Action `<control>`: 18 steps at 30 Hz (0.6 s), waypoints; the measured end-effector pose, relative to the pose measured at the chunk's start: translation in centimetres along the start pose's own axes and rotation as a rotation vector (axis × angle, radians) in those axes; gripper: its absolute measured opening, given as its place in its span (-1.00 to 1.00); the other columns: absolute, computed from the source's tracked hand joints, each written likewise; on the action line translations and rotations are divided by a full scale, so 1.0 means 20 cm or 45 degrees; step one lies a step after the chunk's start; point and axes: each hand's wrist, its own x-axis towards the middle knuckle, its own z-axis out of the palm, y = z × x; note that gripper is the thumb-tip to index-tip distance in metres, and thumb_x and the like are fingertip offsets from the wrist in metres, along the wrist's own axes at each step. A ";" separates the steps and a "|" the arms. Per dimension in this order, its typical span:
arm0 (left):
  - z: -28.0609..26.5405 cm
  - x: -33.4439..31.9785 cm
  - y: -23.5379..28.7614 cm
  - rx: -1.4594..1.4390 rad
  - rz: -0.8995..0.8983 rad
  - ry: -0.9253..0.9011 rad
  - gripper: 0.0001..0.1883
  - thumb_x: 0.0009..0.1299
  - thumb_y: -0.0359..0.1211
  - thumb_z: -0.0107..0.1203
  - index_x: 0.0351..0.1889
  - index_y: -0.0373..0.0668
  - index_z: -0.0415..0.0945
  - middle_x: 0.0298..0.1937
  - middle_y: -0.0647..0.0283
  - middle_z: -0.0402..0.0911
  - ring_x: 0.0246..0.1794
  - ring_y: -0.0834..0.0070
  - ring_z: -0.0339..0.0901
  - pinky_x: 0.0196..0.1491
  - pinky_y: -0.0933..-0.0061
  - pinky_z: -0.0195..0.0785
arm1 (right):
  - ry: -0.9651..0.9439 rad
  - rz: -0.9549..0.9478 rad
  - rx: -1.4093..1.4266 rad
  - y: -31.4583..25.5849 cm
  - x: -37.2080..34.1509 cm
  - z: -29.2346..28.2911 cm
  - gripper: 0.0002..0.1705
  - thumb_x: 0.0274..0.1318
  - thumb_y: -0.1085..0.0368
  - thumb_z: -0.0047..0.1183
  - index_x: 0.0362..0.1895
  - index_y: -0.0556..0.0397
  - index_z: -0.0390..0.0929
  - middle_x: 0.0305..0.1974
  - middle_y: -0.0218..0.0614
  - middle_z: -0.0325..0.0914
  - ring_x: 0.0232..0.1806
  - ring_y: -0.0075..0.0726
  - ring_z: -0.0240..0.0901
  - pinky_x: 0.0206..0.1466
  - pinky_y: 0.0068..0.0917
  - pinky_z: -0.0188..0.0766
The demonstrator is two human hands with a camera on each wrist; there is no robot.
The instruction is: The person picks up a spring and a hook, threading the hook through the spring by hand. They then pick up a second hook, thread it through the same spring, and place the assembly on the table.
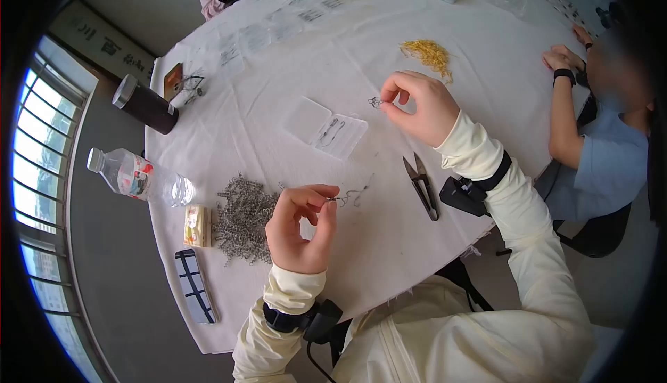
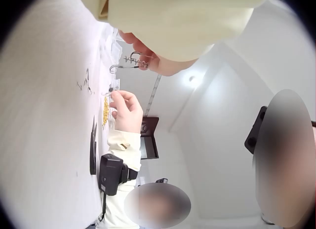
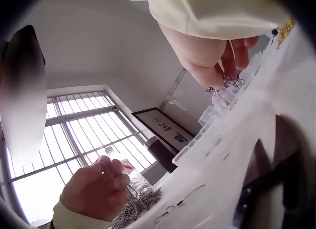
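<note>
My left hand (image 1: 300,233) pinches a metal fishing hook (image 2: 120,67) with a coiled wire part between thumb and fingers, above the table beside a heap of small metal hooks (image 1: 242,222). Farther right, my right hand (image 1: 424,108) holds a small tangle of metal hook pieces (image 1: 375,103) at its thumb and fingertips. Between and beyond the hands lies an opened clear plastic box (image 1: 351,138) with a few hook rigs (image 1: 332,131) inside. One loose hook rig (image 1: 358,195) rests on the cloth just right of my left hand.
Black thread snips (image 1: 421,187) lie below my right hand, and a yellow pile (image 1: 429,56) is beyond it. Leftward stand a water bottle (image 1: 139,178), a dark flask (image 1: 146,105), a tissue pack (image 1: 197,226) and a phone (image 1: 194,286). Other people sit around the table.
</note>
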 end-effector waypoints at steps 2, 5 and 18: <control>0.00 -0.01 0.04 -0.035 -0.037 0.018 -0.87 0.36 -0.57 0.10 -0.21 -0.26 0.37 -0.15 0.11 0.60 -0.21 0.58 0.48 -0.11 0.59 0.32 | 0.253 -0.115 0.291 -0.16 -0.03 -0.05 -0.86 -0.08 0.46 0.20 -0.38 0.03 0.51 -0.41 -0.36 0.56 -0.42 -0.31 0.44 -0.30 -0.45 0.38; 0.00 0.04 0.12 -0.079 0.065 0.070 -0.88 0.36 -0.57 0.09 -0.24 -0.25 0.36 -0.18 0.14 0.59 -0.21 0.59 0.47 -0.12 0.58 0.31 | 0.361 -0.272 0.467 -0.34 -0.08 -0.06 -0.80 -0.14 0.50 0.23 -0.40 0.01 0.50 -0.44 -0.39 0.54 -0.45 -0.35 0.39 -0.33 -0.48 0.35; -0.04 0.06 0.46 -0.261 0.219 0.099 -0.83 0.30 -0.59 0.17 -0.15 -0.38 0.53 -0.19 0.18 0.59 -0.31 0.63 0.42 -0.25 0.63 0.25 | 0.337 -0.378 0.823 -0.66 -0.19 -0.10 -0.70 -0.19 0.62 0.21 -0.32 0.13 0.43 -0.38 -0.25 0.49 -0.34 -0.41 0.40 -0.23 -0.50 0.33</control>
